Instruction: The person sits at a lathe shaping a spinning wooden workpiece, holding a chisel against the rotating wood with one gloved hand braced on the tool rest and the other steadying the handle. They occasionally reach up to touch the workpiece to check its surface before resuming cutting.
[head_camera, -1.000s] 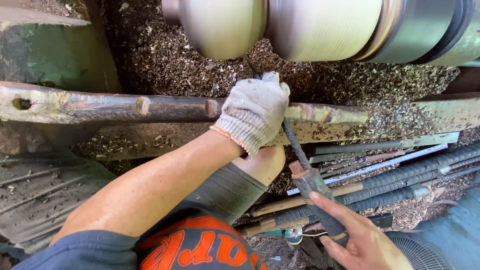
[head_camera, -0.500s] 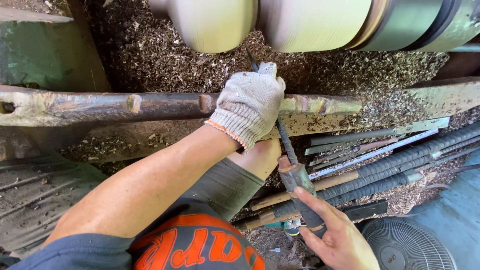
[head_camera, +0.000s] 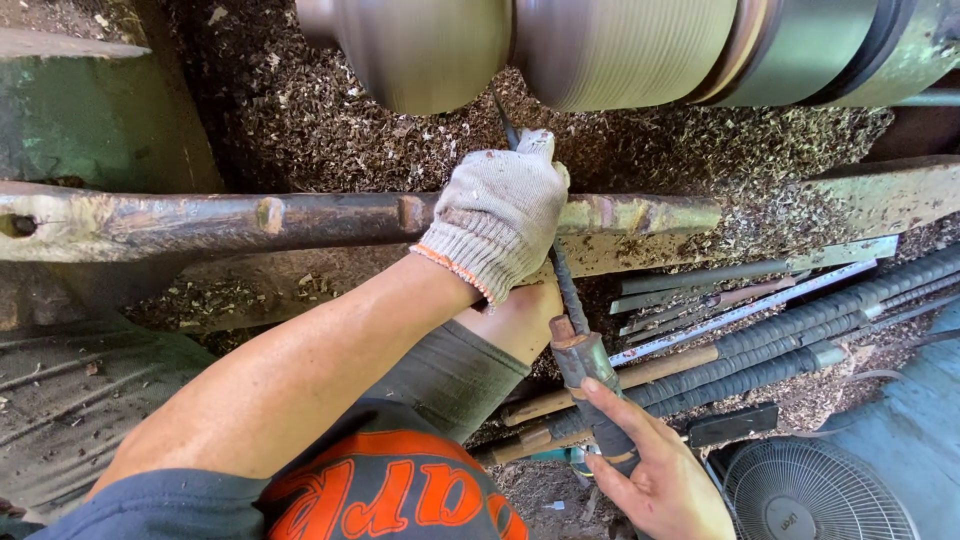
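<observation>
A pale wooden workpiece (head_camera: 430, 50) lies across the top on a lathe, with a dark groove between its two thick sections. My left hand (head_camera: 500, 215), in a grey knit glove, rests on the rusty tool rest bar (head_camera: 300, 215) and wraps the thin steel shaft of a long chisel (head_camera: 565, 290). The chisel's tip points up at the groove. My bare right hand (head_camera: 650, 470) grips the chisel's handle (head_camera: 592, 385) low down, near my knee.
Wood shavings (head_camera: 300, 110) cover the lathe bed under the workpiece. Several ribbed steel rods and long tools (head_camera: 790, 325) lie at the right. A round fan grille (head_camera: 830, 490) sits at the bottom right, and a green machine body (head_camera: 80, 110) at the upper left.
My right hand has slid left and closed around the chisel handle. The chisel now stands steeper, its tip nearer the groove. My gloved left hand stays on the tool rest.
</observation>
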